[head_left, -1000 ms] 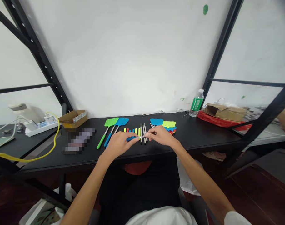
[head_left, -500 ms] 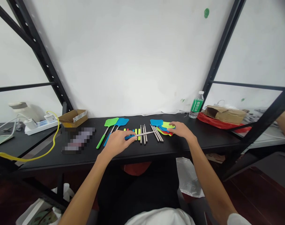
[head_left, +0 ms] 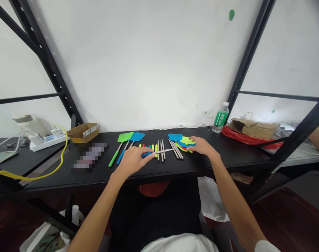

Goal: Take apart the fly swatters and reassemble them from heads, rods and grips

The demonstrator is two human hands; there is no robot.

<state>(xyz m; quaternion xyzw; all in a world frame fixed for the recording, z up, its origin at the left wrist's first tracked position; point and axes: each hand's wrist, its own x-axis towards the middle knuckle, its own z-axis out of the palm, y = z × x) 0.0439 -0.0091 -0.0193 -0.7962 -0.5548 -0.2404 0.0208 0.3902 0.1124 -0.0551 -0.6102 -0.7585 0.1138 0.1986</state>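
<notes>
My left hand (head_left: 137,159) is closed around the blue grip of a thin metal fly swatter handle (head_left: 163,151), whose bare tip points right. At the pile of flat fly swatter heads, my right hand (head_left: 201,145) has thumb and fingers on the right edge of a yellow-green swatter head (head_left: 187,140). Blue, red and yellow heads lie beneath it, partly hidden. A separate blue head (head_left: 175,137) lies left of the pile. Several metal rods (head_left: 176,150) lie just below, and more metal rods (head_left: 162,150) and short coloured grips (head_left: 154,148) lie between my hands.
Assembled green (head_left: 125,137) and blue (head_left: 137,136) fly swatters lie at left. A small cardboard box (head_left: 83,133), a blurred-out object (head_left: 90,157) and a power strip (head_left: 48,141) are farther left. A water bottle (head_left: 220,118) and torn carton (head_left: 254,128) stand at right.
My right hand has shifted slightly on the pile, and the yellow-green head now lies flatter and shows more of its outline. My left hand still holds the handle, nearly unmoved.
</notes>
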